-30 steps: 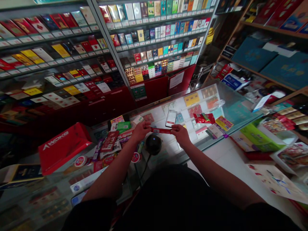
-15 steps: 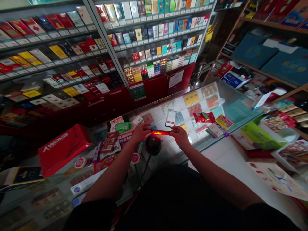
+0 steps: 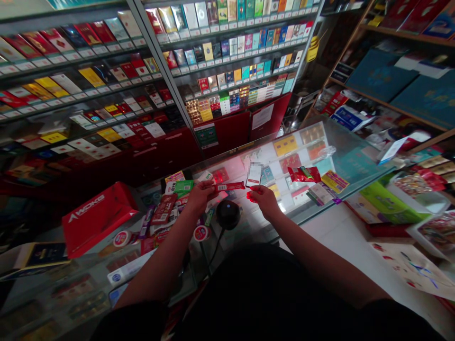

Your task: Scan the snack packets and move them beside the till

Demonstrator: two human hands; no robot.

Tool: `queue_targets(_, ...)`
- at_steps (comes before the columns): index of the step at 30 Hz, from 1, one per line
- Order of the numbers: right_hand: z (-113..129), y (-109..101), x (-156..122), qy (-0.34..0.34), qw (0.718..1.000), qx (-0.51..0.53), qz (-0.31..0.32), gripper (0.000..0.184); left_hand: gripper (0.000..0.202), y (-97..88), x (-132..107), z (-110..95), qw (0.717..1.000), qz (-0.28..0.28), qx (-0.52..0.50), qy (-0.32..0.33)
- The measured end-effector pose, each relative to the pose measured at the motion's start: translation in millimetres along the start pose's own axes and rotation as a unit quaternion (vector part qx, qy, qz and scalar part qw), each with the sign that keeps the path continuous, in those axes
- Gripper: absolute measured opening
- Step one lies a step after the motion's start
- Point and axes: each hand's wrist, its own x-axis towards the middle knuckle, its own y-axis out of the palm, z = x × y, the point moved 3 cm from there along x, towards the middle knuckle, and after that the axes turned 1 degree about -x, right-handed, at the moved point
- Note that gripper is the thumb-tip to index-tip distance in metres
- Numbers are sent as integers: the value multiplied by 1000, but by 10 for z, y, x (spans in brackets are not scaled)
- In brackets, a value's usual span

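My left hand [image 3: 199, 195] is closed on the left end of a long, thin red pack [image 3: 230, 186] and holds it level just above a round black scanner [image 3: 228, 214] on the glass counter [image 3: 341, 156]. My right hand [image 3: 263, 200] hovers just right of the pack's free end and is off it. Its fingers are loosely apart and lit red by the scanner's light. A phone [image 3: 253, 174] lies on the glass just beyond the pack.
A red box [image 3: 95, 218] and several small packs [image 3: 167, 208] lie to the left on the counter. A red bag [image 3: 304, 174] and a yellow pack [image 3: 334, 181] lie to the right. Shelves of cigarette packs [image 3: 227, 52] rise behind, and wooden shelves [image 3: 391, 109] stand at right.
My right hand has let go of the pack's right end. My left hand has lifted the pack slightly up and left. Red scanner light now falls on my right fingers.
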Motion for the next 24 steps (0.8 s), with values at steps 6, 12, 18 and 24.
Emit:
queue_targets(6,-136,-121,-49,36,999,13,-15,40,30,-229,-13,71,994,-101,6,-30)
queue_targets(12,-297,-270,-107,67,997,20,-36,39,28,-257,-59,50,987,-148,57,1)
queue_targets(18,-346,-371,-130,73,996,26,-41,39,28,-192,-82,37,977,-176,115,22)
queue_targets(24,-345,-473,-152,72,997,28,-30,40,27,-187,-192,34,962,-195,190,33)
